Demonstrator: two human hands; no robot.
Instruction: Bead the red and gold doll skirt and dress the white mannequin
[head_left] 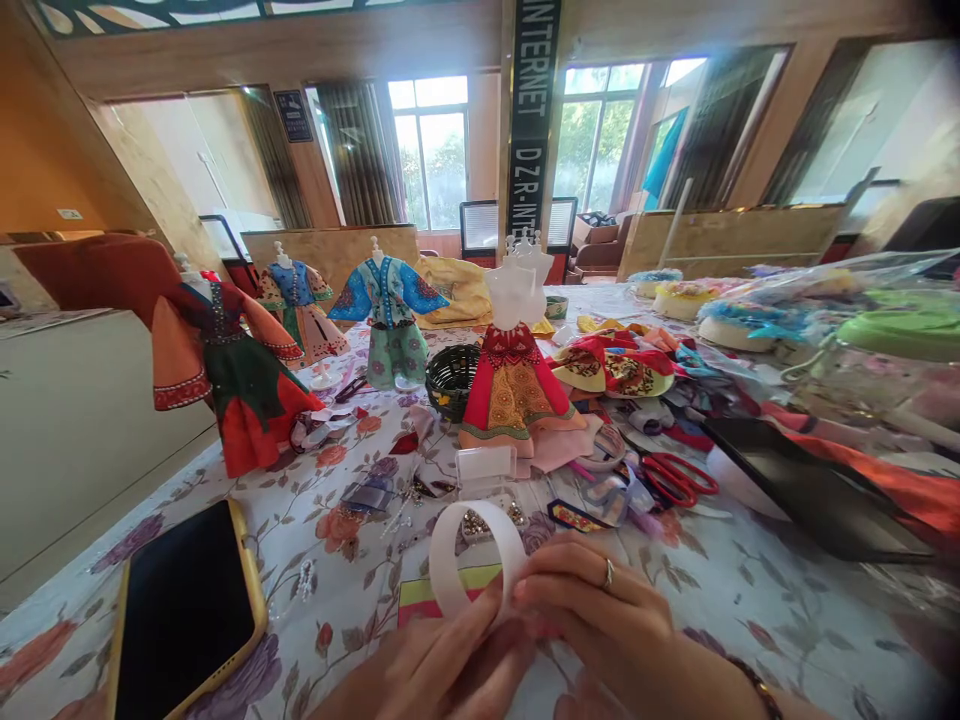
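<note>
A smooth white band bent into a ring (pixel 444 560) stands upright just above the table, its opening facing me. My left hand (pixel 450 660) is closed on its lower edge, the fingers pressed together. From the right, my right hand (pixel 592 600) pinches the ring's lower right side, with a finger ring on one finger. The fingertips meet at the bottom, so that part of the band is hidden. Behind the ring is a small clear box (pixel 486 470) with its lid up and gold beads inside. A green and pink strip (pixel 420 595) lies underneath.
A phone (pixel 184 610) in a yellow case lies at the left. Dressed doll forms (pixel 521 390) stand at the back, near a dark basket (pixel 448 385). Red-handled scissors (pixel 675 480), fabric scraps and a black tray (pixel 814 490) crowd the right. Flowered cloth (pixel 300 530) covers the table.
</note>
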